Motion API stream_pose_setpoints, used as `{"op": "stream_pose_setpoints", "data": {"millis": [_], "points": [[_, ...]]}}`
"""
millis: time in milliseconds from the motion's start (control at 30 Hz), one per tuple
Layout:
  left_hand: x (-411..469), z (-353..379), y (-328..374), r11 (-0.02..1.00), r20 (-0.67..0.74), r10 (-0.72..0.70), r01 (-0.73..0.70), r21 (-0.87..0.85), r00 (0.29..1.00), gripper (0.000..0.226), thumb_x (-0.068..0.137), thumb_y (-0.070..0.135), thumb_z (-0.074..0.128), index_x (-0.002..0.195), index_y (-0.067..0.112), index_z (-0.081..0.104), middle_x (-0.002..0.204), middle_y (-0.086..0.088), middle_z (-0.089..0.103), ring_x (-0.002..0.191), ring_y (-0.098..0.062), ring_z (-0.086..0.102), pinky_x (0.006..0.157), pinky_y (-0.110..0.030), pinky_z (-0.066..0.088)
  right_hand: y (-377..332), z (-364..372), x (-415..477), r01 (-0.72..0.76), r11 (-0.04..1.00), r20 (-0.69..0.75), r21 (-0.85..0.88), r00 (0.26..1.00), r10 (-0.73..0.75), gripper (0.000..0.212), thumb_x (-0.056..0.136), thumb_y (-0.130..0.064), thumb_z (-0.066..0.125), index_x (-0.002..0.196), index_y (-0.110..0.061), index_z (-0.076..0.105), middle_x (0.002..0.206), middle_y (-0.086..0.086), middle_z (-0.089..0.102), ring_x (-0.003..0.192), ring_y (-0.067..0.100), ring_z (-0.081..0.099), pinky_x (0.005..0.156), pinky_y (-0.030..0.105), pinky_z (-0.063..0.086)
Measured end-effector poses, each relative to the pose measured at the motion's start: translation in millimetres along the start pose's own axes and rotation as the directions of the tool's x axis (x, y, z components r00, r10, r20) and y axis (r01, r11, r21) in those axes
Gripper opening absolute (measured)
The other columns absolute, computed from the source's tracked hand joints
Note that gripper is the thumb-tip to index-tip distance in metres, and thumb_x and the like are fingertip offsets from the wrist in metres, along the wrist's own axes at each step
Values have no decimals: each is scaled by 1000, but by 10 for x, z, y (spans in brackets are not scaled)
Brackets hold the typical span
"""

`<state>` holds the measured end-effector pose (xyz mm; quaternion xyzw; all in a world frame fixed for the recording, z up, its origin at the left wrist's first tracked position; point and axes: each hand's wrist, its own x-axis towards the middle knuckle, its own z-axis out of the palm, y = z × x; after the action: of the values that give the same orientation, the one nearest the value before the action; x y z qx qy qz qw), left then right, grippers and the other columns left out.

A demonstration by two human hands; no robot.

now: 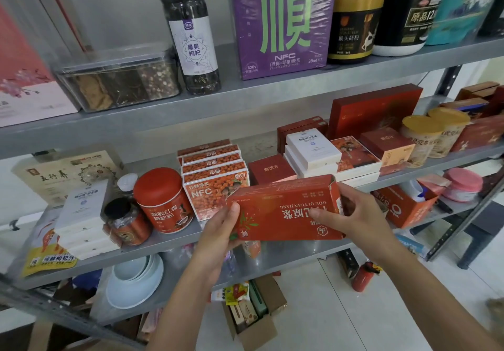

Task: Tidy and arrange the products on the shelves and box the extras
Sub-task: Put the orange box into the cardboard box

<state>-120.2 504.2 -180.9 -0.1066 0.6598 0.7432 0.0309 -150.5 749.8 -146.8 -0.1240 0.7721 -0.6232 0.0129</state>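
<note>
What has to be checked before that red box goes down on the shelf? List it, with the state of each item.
1. Grip: left hand and right hand both hold the red box: ok.
2. Print orientation: the lettering is upside down: not ok.
3. End flap by the right hand: it stands open with a ragged edge: not ok.
4. Contents of the box: cannot tell.
5. Landing spot: there is a bare strip of middle shelf just below the box: ok.
</note>
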Motion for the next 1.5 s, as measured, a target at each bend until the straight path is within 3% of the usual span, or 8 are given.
{"op": "stream_pose_setpoints", "data": {"millis": [233, 467, 600, 733, 933, 1133, 1333, 1500], "points": [[79, -8, 11, 862, 179, -286, 334, -382, 942, 79, 77, 74, 42, 131, 18, 53, 123, -24, 65, 110, -38, 66, 80, -50, 59, -35, -125, -56, 271, 951, 155, -150, 956, -248, 50, 68, -43, 77, 113, -41, 53, 108, -41, 60, 106, -16, 56, 74, -3, 41], [151, 97, 32, 875, 172, -295, 338, -347, 940, 63, 75, 43, 67, 129, 12, 61, 119, -17, 69, 99, -29, 69, 77, -46, 61, 31, -223, -19, 497, 806, 411, -320, 840, -355, 70, 74, -39, 76, 135, -45, 42, 141, -33, 39, 137, -4, 33, 104, 6, 32], [153, 188, -37, 830, 96, -204, 224, -510, 974, 58, 77, 29, 64, 132, 12, 59, 117, -17, 69, 89, -25, 70, 63, -37, 61, 92, -277, -22, 130, 983, 230, -127, 968, -99, 91, 68, -40, 79, 140, -53, 25, 143, -34, 32, 133, -6, 38, 101, 19, 45], [173, 248, -73, 837, 59, -111, 125, -533, 992, 54, 79, 27, 61, 133, 16, 59, 112, -12, 71, 87, -21, 71, 61, -34, 59, 163, -381, -88, -230, 934, 373, 275, 920, 117, 92, 67, -54, 82, 144, -41, 34, 137, -9, 57, 121, 16, 59, 95, 35, 53], [193, 390, -116, 859, 40, -70, 81, -505, 997, 37, 92, 20, 55, 129, 20, 62, 108, -9, 74, 82, -15, 73, 60, -30, 58, 164, -452, -166, -176, 954, 223, 242, 967, 122, 85, 56, -57, 86, 131, -51, 45, 125, -25, 60, 116, 2, 60, 73, 15, 54], [202, 622, -185, 831, 55, -62, 82, -550, 997, 46, 79, 21, 59, 125, 23, 66, 114, -7, 72, 87, -17, 73, 60, -31, 59, 266, -610, -253, -217, 824, 213, 524, 970, 120, 51, 80, -25, 76, 127, -38, 60, 126, -3, 65, 116, 22, 63, 83, 32, 57], [226, 1012, -251, 811, 131, -185, 227, -540, 974, 41, 86, 23, 56, 127, 17, 64, 119, -10, 70, 93, -19, 69, 75, -34, 57, 366, -844, -336, -282, 685, 193, 671, 959, 206, 49, 79, -10, 74, 124, -29, 65, 123, 8, 66, 114, 25, 64, 82, 36, 57], [232, 1385, -348, 731, 284, -381, 474, -491, 880, 53, 75, 35, 67, 120, 10, 57, 121, -23, 66, 115, -41, 62, 79, -53, 59, 431, -1151, -474, -205, 827, 5, 523, 971, 237, 45, 74, -20, 79, 116, -28, 66, 118, -4, 69, 115, 18, 63, 95, 37, 52]]}}
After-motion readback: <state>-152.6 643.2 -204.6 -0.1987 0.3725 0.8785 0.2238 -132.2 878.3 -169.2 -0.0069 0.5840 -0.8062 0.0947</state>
